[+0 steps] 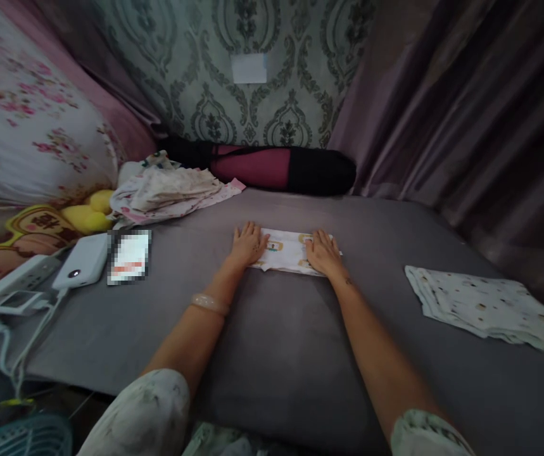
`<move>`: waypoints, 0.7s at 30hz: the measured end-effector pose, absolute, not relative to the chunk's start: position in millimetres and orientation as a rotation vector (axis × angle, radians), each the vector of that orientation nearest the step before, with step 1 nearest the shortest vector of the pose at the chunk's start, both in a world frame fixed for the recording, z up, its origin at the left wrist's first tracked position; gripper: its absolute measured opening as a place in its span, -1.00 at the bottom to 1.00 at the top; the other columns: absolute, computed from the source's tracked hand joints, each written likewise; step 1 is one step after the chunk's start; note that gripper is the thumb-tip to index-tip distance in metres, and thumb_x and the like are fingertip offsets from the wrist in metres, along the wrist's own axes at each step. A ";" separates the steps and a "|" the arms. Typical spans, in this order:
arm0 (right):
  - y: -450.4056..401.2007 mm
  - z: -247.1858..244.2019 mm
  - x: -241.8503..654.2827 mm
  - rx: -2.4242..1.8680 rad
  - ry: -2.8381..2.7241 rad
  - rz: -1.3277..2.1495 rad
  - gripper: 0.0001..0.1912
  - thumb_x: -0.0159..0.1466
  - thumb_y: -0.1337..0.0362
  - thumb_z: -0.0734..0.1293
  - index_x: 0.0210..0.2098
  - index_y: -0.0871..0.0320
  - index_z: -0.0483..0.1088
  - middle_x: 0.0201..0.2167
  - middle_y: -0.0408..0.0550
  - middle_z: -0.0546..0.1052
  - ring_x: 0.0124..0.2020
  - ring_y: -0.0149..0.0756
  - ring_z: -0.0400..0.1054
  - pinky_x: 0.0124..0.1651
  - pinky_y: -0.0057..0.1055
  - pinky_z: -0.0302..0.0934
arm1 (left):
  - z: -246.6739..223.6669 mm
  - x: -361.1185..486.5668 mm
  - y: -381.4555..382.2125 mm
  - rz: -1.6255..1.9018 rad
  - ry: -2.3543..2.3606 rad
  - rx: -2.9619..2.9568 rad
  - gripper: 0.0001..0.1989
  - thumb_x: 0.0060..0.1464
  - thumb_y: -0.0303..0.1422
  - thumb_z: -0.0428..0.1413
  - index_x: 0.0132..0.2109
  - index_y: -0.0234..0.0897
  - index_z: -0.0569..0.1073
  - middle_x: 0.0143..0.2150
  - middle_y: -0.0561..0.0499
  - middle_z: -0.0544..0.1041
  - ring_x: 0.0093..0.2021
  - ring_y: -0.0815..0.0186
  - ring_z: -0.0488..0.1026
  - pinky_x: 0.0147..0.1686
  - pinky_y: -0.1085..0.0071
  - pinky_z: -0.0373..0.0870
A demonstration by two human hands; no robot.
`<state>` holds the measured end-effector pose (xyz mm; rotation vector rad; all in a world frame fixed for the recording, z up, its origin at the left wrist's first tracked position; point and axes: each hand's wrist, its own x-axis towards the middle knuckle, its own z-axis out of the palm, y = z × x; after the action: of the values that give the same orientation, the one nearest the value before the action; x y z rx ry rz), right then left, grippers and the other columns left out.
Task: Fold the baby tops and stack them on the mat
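Observation:
A white cloth with yellow and brown prints [287, 252] lies folded into a flat strip on the grey bed surface [272, 329]. My left hand [249, 243] rests on the cloth's left end, palm down with the fingers spread. On its right end lies my right hand [323, 252], also palm down with the fingers apart. Neither hand grips anything. A pale bracelet circles my left wrist area.
A folded pale patterned cloth [485, 307] lies at the right. Rumpled clothes [167, 190] sit at the back left, before a black and maroon roll [272, 168]. A white power bank [83, 259], a phone-like blurred item [130, 256] and a power strip [19, 282] are left.

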<state>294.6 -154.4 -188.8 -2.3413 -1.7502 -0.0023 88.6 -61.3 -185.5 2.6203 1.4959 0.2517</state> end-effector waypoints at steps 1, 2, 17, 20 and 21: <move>-154.3 -185.8 291.6 -2.320 -1.765 -0.010 -0.39 0.41 0.15 -0.08 0.30 0.42 0.08 0.35 0.24 0.08 0.36 -0.03 -0.10 0.35 -0.06 -0.26 | -183.1 90.4 -64.1 0.275 1.493 2.639 -0.39 0.32 -0.14 -0.34 0.33 -0.43 0.13 0.39 -0.25 0.07 0.41 0.07 -0.08 0.32 -0.03 -0.19; -154.0 -183.3 288.2 -2.299 -1.777 -0.014 -0.39 0.41 0.15 -0.08 0.30 0.42 0.08 0.35 0.23 0.08 0.37 -0.03 -0.11 0.35 -0.05 -0.26 | -181.4 92.6 -66.9 0.294 1.487 2.655 -0.39 0.32 -0.14 -0.33 0.33 -0.44 0.13 0.39 -0.25 0.09 0.40 0.08 -0.07 0.32 -0.01 -0.19; -154.7 -184.1 270.4 -2.374 -1.819 0.169 -0.44 0.42 0.18 -0.04 0.32 0.34 0.07 0.36 0.18 0.06 0.38 -0.08 -0.13 0.36 -0.13 -0.28 | -196.6 98.4 -72.0 0.201 1.401 2.716 -0.39 0.32 -0.15 -0.30 0.32 -0.50 0.15 0.37 -0.29 0.12 0.38 0.00 -0.01 0.32 -0.01 -0.18; -155.4 -182.6 270.8 -2.376 -1.813 0.174 -0.44 0.42 0.18 -0.03 0.31 0.33 0.08 0.36 0.17 0.06 0.37 -0.10 -0.12 0.36 -0.14 -0.28 | -193.7 98.5 -74.0 0.183 1.403 2.712 -0.38 0.33 -0.15 -0.31 0.33 -0.51 0.14 0.37 -0.29 0.12 0.39 0.01 -0.02 0.32 -0.01 -0.18; -155.7 -182.2 271.0 -2.370 -1.807 0.173 -0.45 0.42 0.18 -0.03 0.31 0.34 0.09 0.36 0.18 0.07 0.37 -0.10 -0.12 0.36 -0.14 -0.27 | -192.5 98.8 -74.8 0.180 1.404 2.709 -0.38 0.33 -0.15 -0.31 0.33 -0.51 0.13 0.37 -0.28 0.12 0.39 0.02 -0.02 0.32 -0.01 -0.18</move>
<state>271.0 -155.7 -182.2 -2.3702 -1.8073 0.1726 98.8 -74.8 -192.5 2.7094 1.4040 0.1803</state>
